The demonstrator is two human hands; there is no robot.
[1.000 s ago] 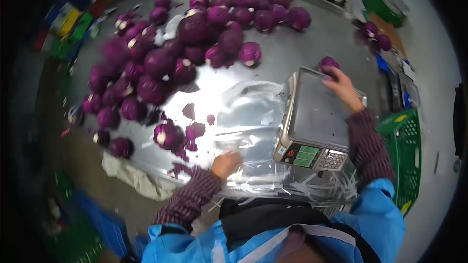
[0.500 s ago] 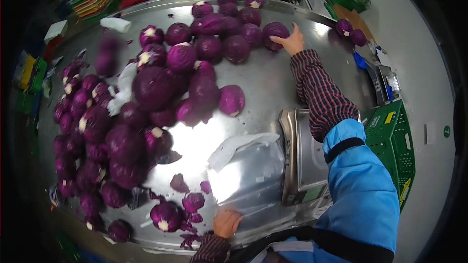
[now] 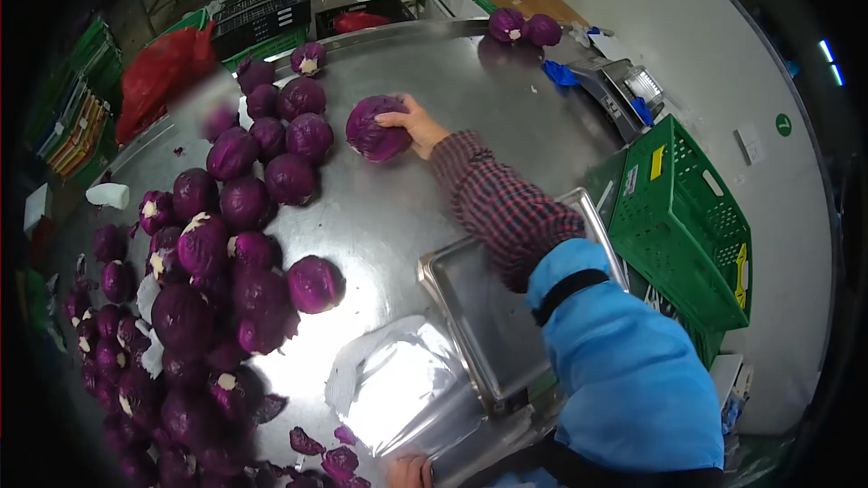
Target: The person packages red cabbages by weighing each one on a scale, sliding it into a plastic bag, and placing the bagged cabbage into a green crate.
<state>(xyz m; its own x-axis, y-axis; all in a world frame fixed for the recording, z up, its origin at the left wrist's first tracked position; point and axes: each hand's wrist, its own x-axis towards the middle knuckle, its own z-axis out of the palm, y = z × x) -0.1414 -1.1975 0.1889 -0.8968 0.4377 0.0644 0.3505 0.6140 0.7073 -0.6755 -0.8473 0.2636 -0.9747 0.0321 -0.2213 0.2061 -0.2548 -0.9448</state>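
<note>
Toward the back of the steel table, my right hand (image 3: 414, 126) grips a red cabbage (image 3: 376, 129), the thumb across its near side. The cabbage is apart from the pile of red cabbages (image 3: 248, 202) that covers the left side. At the bottom edge, my left hand (image 3: 410, 472) is partly cut off, its fingers curled together beside clear plastic bags (image 3: 398, 370). Whether it pinches a bag is hidden. Under my right forearm lies a metal scale pan (image 3: 484, 316). Loose cabbage leaves (image 3: 339, 463) are scattered left of my left hand.
Two red cabbages (image 3: 524, 29) sit at the far table corner. A green crate (image 3: 678, 217) stands at the right, near a grey device with a blue cloth (image 3: 561, 74). Black crates (image 3: 262, 14) and a red bag (image 3: 163, 77) are beyond the table's rim.
My right hand has closed round the cabbage it was touching and drawn it away from the others. The view has turned to the right. My left hand stays by the plastic bags.
</note>
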